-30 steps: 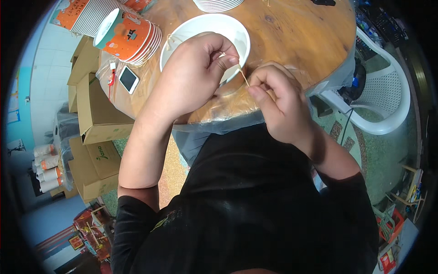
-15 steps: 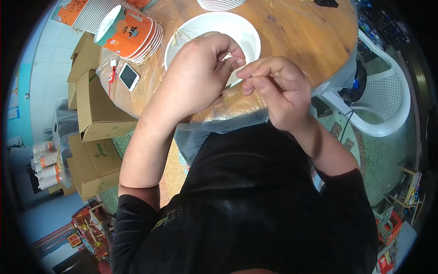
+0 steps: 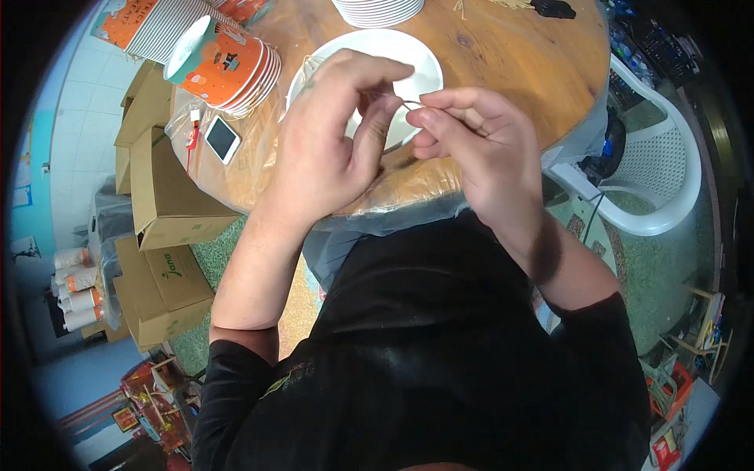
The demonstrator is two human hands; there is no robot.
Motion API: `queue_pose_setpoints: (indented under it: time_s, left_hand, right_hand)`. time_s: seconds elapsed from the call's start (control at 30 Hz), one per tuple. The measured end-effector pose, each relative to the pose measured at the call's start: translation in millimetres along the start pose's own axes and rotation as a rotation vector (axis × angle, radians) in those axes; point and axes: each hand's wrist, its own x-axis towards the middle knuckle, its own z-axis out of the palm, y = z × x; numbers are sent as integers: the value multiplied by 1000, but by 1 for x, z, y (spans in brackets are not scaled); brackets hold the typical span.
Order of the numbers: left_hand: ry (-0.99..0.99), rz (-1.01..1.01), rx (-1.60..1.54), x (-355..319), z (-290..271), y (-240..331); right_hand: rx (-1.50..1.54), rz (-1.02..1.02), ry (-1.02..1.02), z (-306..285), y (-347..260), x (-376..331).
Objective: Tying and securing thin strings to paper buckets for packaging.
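Note:
A thin straw-coloured cord point(image 3: 411, 104) stretches in a small bend between my two hands, above a white round bowl point(image 3: 420, 49). My right hand point(image 3: 491, 141) pinches it between thumb and index finger. The cord's other end meets the thumb of my left hand point(image 3: 334, 133), whose index finger is lifted away while its other fingers curl in behind the thumb. Both hands partly cover the bowl. More pale strands point(image 3: 309, 67) show at the bowl's left rim, next to my left hand.
Stacked orange printed paper tubs point(image 3: 228, 63) and a white phone point(image 3: 222, 140) are at the table's left. A stack of white bowls point(image 3: 377, 11) stands at the far edge, with a black object point(image 3: 554, 9) to its right. Cardboard boxes point(image 3: 169, 188) and a white chair point(image 3: 660, 157) flank the table.
My left index finger has lifted away from the thumb. A bend of cord now shows between my hands. The view has shifted slightly.

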Motion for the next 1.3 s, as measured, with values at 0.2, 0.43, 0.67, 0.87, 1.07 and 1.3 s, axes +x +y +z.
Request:
queue_pose_setpoints:
  time_s: [0.2,0.43,0.67,0.87,1.07,1.3]
  left_hand:
    - [-25,321,115,13,0,11]
    - [-4,351,80,21,6,4]
    - [-138,-119,-264,12,7,-2]
    - [-394,-244,-247,13,-3,8]
    - [-397,-264,-228,17,1,3]
    - [-408,-378,-168,18,1,11]
  right_hand:
    - [-56,168,-64,-3,-24,8]
    - [-118,180,-197,-18,-26,16]
    - [-39,144,-199,-27,-16,18]
    - [229,179,-292,-45,-7,21]
    - [43,166,-296,-55,-17,23]
    - [-686,-197,22,-37,-14,8]
